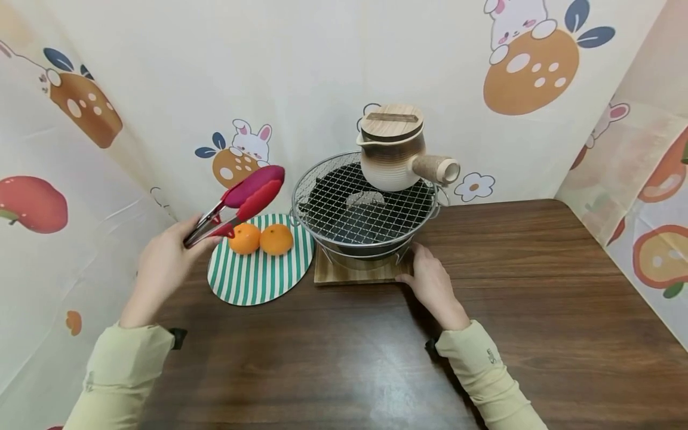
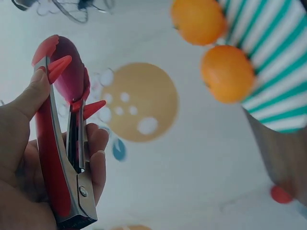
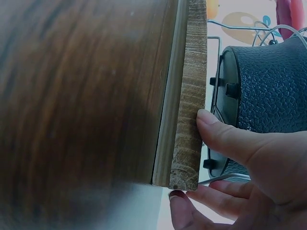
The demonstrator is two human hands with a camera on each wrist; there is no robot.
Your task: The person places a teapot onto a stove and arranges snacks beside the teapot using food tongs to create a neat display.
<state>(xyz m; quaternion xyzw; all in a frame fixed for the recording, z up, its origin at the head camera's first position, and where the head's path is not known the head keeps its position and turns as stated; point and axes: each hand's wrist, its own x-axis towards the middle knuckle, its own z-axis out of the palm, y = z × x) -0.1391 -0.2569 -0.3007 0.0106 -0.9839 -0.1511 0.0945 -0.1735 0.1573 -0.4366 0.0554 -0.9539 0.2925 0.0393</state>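
Note:
My left hand (image 1: 163, 257) holds red-tipped metal tongs (image 1: 259, 202) above the left of the table. Between the tong tips sits a smooth, purple, elongated thing (image 2: 69, 72), much like a sweet potato. Below and beside the tongs, two oranges (image 1: 276, 239) lie on a green-and-white striped round mat (image 1: 236, 286). At the front right corner of a wooden board (image 1: 349, 275), my right hand (image 1: 432, 285) grips the edge, thumb on top and fingers at the side. A black grill stove with a wire mesh (image 1: 344, 222) stands on that board.
A brown-and-cream pot (image 1: 389, 167) with a wooden lid and side handle sits on the mesh's back right. The dark wooden table (image 1: 322, 358) reaches a patterned cloth wall (image 1: 322, 71) behind and at both sides.

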